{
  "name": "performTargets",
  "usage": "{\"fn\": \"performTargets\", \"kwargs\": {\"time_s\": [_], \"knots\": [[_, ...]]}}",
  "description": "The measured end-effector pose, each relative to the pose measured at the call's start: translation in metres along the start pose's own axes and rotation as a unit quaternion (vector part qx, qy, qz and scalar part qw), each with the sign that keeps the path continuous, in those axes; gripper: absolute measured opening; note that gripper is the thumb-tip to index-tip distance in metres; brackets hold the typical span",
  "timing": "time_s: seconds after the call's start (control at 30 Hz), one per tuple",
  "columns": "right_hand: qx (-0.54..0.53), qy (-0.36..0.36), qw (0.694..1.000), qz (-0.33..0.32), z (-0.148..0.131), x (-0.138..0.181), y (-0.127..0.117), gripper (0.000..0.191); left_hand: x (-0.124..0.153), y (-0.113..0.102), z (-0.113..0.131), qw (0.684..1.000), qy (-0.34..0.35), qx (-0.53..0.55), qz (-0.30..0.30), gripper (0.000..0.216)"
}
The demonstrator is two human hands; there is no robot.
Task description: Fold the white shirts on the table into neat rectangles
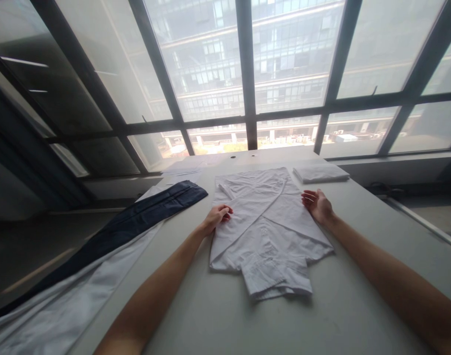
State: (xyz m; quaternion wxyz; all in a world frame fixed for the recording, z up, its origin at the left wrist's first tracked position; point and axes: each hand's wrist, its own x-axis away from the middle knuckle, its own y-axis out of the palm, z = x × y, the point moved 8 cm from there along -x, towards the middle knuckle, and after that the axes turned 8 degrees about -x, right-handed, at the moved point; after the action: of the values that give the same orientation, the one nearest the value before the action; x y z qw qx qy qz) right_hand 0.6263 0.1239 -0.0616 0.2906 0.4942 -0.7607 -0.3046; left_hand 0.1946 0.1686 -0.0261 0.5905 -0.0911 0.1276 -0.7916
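Note:
A white shirt [253,229] lies in front of me on the white table [195,310], with parts of it folded across one another in overlapping diagonal layers. Its narrower, creased end juts toward me. At the shirt's left edge, my left hand [217,218] has loosely bent fingers reaching over the cloth, without a visible grip. Just beside the right edge is my right hand [319,206], palm turned inward and fingers apart, holding nothing. Whether its fingertips touch the fabric is hard to tell.
A folded white cloth [321,172] sits at the table's back right. Dark blue trousers [155,209] and white fabric [95,291] stretch along the left side and hang past the edge. Tall framed windows [249,74] rise behind the table.

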Motion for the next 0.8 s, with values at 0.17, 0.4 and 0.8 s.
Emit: {"fn": "performTargets", "kwargs": {"time_s": [0.17, 0.4, 0.8], "knots": [[0.007, -0.005, 1.0, 0.004, -0.001, 0.0016, 0.0016, 0.043, -0.0014, 0.0016, -0.001, 1.0, 0.003, -0.014, 0.0, 0.012], [0.014, -0.003, 1.0, 0.002, -0.0012, 0.0031, 0.003, 0.045, -0.0008, 0.0031, 0.0013, 1.0, 0.01, -0.022, 0.001, 0.012], [0.022, -0.008, 1.0, -0.008, -0.0017, 0.0021, 0.0026, 0.046, -0.0014, 0.0033, -0.0008, 0.998, -0.002, -0.061, -0.009, 0.024]]}}
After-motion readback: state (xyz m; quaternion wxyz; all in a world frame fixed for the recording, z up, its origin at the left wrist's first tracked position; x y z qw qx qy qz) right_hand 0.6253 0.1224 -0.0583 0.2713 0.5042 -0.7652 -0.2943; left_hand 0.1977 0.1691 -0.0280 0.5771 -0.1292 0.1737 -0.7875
